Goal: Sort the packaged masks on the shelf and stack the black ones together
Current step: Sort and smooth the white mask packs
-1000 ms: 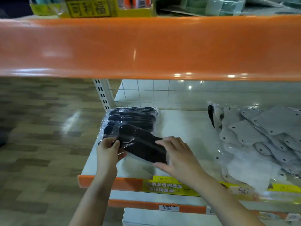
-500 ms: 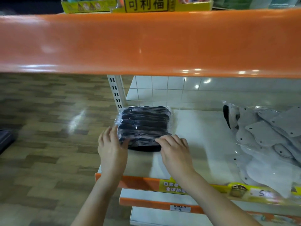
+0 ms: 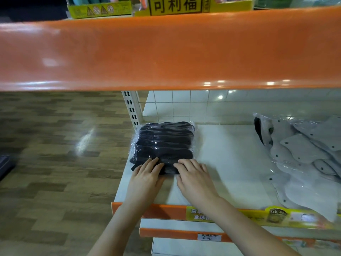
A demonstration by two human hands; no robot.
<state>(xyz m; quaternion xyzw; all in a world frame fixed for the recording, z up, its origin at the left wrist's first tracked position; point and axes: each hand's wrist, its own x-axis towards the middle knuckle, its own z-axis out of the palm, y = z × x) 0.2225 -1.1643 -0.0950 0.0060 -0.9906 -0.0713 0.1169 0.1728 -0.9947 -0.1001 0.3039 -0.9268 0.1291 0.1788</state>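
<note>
A stack of black masks in clear plastic wrappers (image 3: 163,143) lies at the left end of the white shelf (image 3: 230,163), close to the slotted upright. My left hand (image 3: 147,174) lies flat on the near edge of the stack, fingers straight. Beside it, my right hand (image 3: 193,174) also presses down on the stack's near edge with straight fingers. A heap of grey packaged masks (image 3: 306,157) lies at the right end of the shelf, with one black mask (image 3: 258,132) showing at its far left edge.
An orange shelf edge (image 3: 166,52) hangs overhead, with yellow boxes (image 3: 177,5) on it. The slotted upright (image 3: 132,108) stands left of the stack. An orange front rail with yellow labels (image 3: 230,215) runs below my wrists. Wood-pattern floor (image 3: 55,145) is at left.
The black mask I held a second ago now lies on the stack. Both hands moved forward from gripping it to pressing flat on the stack's near edge.
</note>
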